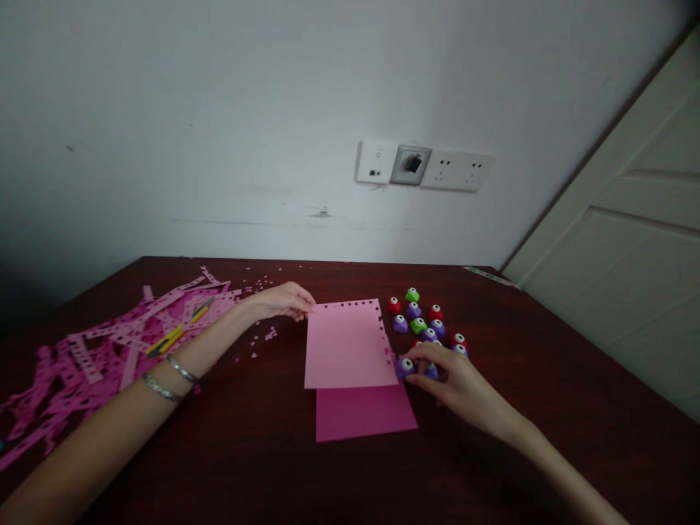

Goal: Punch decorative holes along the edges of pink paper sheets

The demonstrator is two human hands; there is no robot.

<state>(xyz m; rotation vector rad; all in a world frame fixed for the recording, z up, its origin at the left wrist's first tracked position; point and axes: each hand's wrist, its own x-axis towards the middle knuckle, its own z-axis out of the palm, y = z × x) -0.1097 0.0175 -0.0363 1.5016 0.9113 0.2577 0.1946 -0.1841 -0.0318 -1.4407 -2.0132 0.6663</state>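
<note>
A light pink sheet of paper (350, 350) has small punched shapes along its top and right edges. Its upper left corner is pinched by my left hand (287, 300), which wears no tool; two silver bracelets circle that forearm. My right hand (445, 375) grips a purple craft punch (405, 367) at the sheet's lower right edge, thumb and fingers closed around it. Whether the paper sits in the punch's slot I cannot tell. Partly under the light sheet lies a darker pink sheet (364, 415). Several red, green and purple punches, such as a green one (412, 294), stand beyond my right hand.
A heap of punched pink paper strips (125, 335) covers the table's left side, with a yellow utility knife (178, 332) on top. Tiny pink cut-outs (270, 334) are scattered near my left hand. Behind the dark red table (262, 437) is a wall with sockets (456, 170).
</note>
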